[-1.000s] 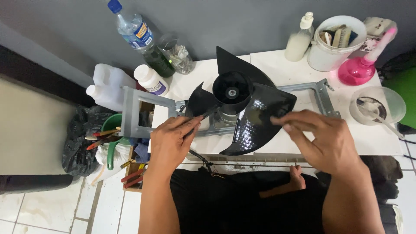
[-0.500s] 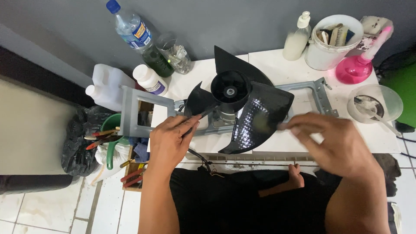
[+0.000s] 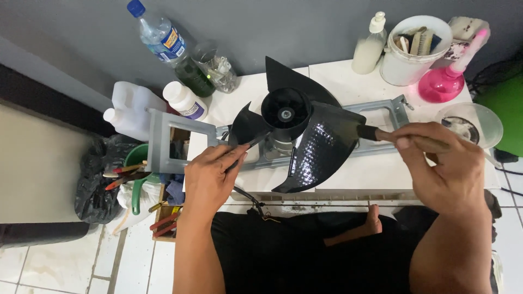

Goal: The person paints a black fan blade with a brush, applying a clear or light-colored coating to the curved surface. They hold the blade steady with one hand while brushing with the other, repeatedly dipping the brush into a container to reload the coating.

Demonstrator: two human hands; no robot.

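The left hand (image 3: 210,174) pinches a black fan (image 3: 297,128) blade; the right hand (image 3: 444,163) grips a brush (image 3: 381,134). A white bucket (image 3: 406,68) holds brushes.

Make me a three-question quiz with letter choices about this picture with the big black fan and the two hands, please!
1. Where is the pink plastic bottle?
A. on the white table's far right
B. on the tiled floor
C. under the fan

2. What colour is the cap of the clear water bottle?
A. red
B. blue
C. yellow

3. What is the right hand doing?
A. lying flat and empty
B. gripping a brush with a wooden handle
C. holding a cup

Answers:
1 A: it stands by the white bucket on the white table.
2 B: the cap at the bottle's top is blue.
3 B: its fingers close on the handle, with the brush head against a blade of the black plastic fan; the left hand steadies another blade.
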